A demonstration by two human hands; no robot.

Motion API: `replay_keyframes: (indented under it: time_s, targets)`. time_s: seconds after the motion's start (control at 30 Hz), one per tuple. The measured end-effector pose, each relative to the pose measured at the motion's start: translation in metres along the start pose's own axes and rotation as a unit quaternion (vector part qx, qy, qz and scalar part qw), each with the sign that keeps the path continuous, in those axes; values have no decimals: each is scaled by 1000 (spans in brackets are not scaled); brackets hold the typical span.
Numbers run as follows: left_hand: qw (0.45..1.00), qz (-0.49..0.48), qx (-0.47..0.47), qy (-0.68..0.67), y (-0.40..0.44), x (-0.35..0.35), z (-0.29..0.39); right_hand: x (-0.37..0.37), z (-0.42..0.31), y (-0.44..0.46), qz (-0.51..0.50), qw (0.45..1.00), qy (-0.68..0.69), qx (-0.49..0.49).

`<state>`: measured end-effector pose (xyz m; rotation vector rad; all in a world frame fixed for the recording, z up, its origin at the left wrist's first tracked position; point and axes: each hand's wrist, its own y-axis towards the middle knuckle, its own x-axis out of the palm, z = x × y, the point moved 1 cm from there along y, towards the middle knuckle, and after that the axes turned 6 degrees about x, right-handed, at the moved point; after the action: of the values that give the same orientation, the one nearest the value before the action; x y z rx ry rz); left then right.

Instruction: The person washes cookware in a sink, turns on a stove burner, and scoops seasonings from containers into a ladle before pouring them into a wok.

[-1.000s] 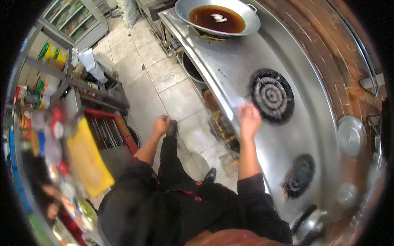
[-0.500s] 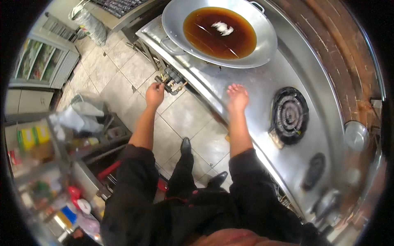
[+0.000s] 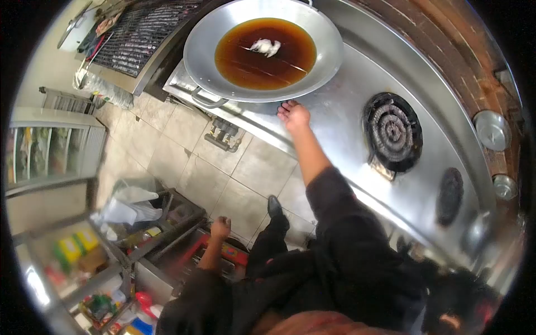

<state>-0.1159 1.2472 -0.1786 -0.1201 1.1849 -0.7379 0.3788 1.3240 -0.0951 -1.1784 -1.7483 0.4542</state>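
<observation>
I'm in a big kitchen: there's a huge pan (image 3: 198,61) of brown liquid (image 3: 262,68) at the far end of a metal counter (image 3: 335,128), a round burner (image 3: 393,133) between its long edges, a grill (image 3: 148,42) past its corner, and a glass-front fridge (image 3: 47,151).

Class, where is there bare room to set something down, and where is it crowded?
Free: the steel stove top between the wok and the ringed burner, beside the right hand; a narrower strip between that burner and the dark oval burner. Crowded: the wok's end, and the packed shelving at lower left.
</observation>
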Motion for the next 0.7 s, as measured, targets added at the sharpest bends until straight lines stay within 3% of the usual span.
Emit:
replay_keyframes:
  time_s: [0.23,0.37,0.43,0.7]
  targets:
    - [997,-55,-52,26,-36,-9,1,-57,0,-61,-8,999,32,-27]
    - [997,-50,-20,53,-48,-4,26,-102,-14,-111,2,999,24,-29]
    - [995,-39,43,83,-54,6,44,-133,-26,-130,2,999,35,-28]
    - [987,-77,70,120,-115,74,155,-294,-96,-215,-51,997,17,-58]
